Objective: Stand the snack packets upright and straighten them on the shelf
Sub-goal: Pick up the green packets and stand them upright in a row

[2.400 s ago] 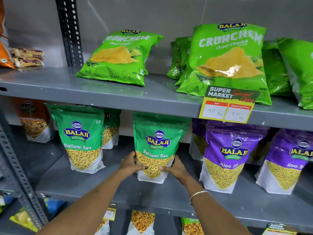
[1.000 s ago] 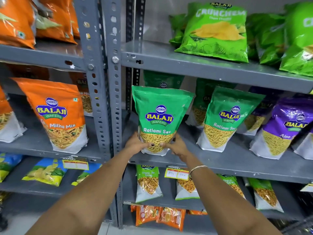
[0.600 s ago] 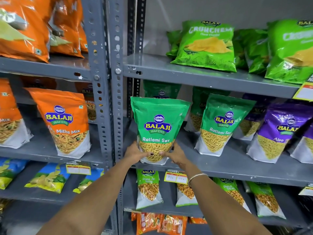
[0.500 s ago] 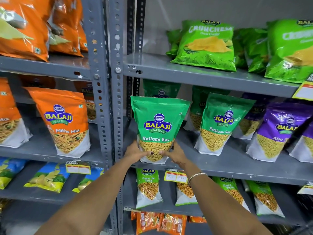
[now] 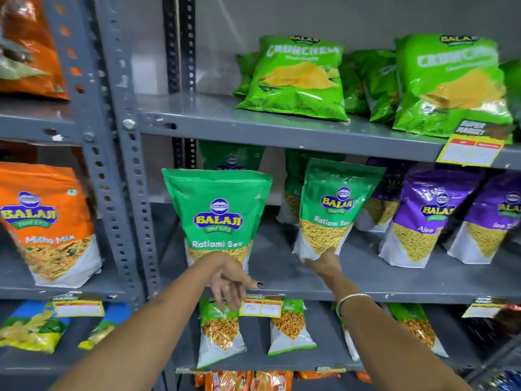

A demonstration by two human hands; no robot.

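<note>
Left hand (image 5: 229, 283) hangs loose, fingers spread, empty; right hand (image 5: 324, 263) fingers touch the tilted Ratlami Sev packet (image 5: 335, 210) base — grip cannot tell. Square it gently.

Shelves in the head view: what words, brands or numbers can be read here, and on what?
"BALAJI WAFERS Ratlami Sev": left green packet.
"BALAJI Ratlami Sev": tilted green packet, right hand at its base.
"BALAJI WAFERS Mitha Mix": orange packet.
"BALAJI Aloo": purple packet, rest cut off.
"BALAJI CRUNCHEM": light green chips bag.
"SUPER MARKET": upper price tag; prices blurred.
"80": lower price tag, unsure.
</note>
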